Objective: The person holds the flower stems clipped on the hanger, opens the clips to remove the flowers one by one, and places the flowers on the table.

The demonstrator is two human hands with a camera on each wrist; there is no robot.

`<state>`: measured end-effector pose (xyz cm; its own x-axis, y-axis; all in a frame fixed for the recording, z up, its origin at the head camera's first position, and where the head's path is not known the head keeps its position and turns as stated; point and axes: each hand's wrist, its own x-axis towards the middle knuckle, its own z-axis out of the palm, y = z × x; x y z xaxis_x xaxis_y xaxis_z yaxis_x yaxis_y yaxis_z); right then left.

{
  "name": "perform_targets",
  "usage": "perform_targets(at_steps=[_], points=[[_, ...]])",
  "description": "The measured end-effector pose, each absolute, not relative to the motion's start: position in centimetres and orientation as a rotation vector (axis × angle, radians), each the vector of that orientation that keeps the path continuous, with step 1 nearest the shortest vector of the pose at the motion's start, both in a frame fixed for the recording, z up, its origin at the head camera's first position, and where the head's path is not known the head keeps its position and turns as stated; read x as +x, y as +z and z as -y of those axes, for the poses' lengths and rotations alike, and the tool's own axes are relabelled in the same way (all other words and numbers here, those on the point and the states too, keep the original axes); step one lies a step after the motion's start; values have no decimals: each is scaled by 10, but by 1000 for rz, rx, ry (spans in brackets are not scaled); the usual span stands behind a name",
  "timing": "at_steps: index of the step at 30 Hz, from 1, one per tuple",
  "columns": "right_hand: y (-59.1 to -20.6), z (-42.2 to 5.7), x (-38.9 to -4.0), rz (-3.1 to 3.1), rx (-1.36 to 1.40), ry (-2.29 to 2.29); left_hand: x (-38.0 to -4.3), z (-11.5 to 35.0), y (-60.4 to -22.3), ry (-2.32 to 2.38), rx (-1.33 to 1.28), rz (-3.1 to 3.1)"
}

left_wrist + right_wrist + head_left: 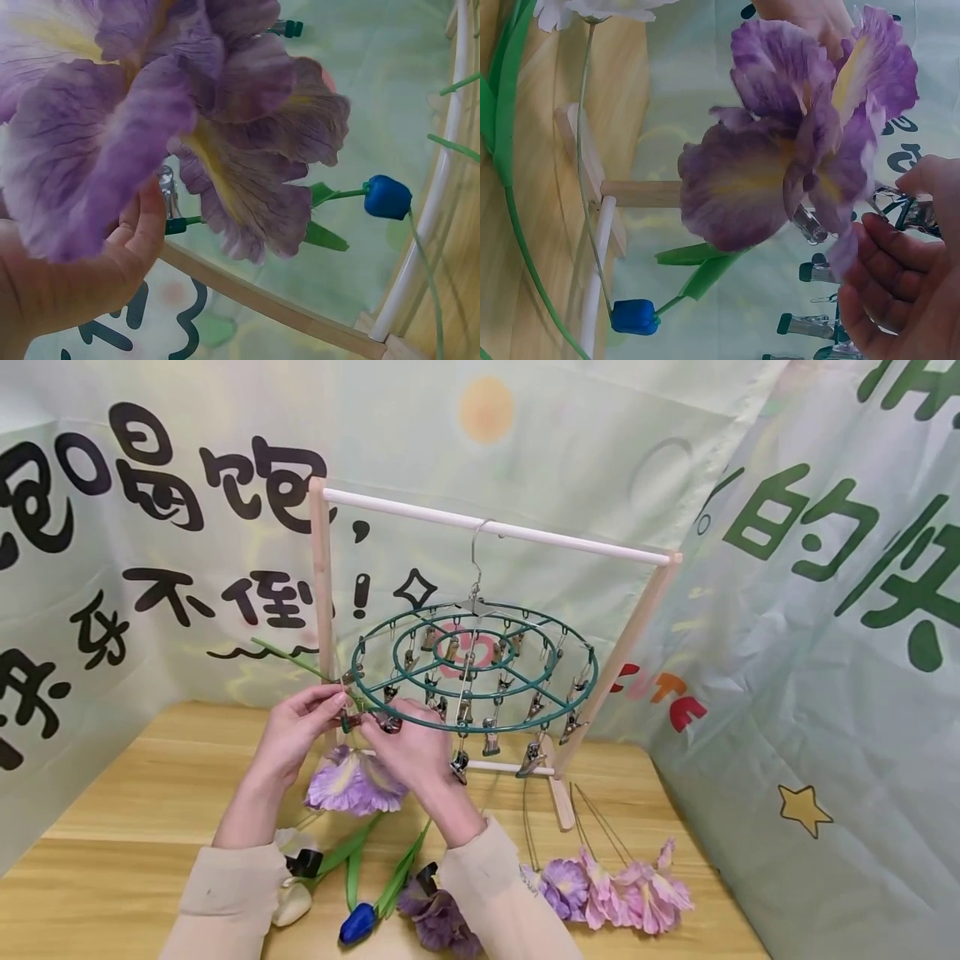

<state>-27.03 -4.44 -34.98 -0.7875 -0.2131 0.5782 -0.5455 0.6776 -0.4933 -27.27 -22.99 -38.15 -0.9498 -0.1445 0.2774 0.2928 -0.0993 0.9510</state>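
Note:
A round green clip hanger (474, 667) hangs by its hook from a white rod. At its left rim, my left hand (300, 731) pinches the stem of a purple iris (356, 781), whose ruffled, yellow-streaked bloom faces down below the hands. My right hand (412, 747) grips a metal clip (917, 215) beside that stem, between thumb and fingers. In the left wrist view the bloom covers most of the left hand (124, 255). A green stem (288, 658) sticks out up and left past the left hand. Behind the bloom hangs a blue tulip (388, 196), head down.
Several metal clips (491, 737) dangle from the hanger's rings. Its wooden stand (618, 660) stands on a wooden table (112, 827). In front lie another blue tulip (357, 924), white flowers (291, 903), dark purple flowers (438, 920) and pink flowers (648, 897). Fabric backdrops rise behind.

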Motion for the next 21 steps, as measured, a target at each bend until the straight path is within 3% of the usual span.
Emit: perform_targets(at_steps=[21], points=[[-352, 43, -270, 2427, 638, 1038, -269, 232, -378, -2135, -212, 1835]])
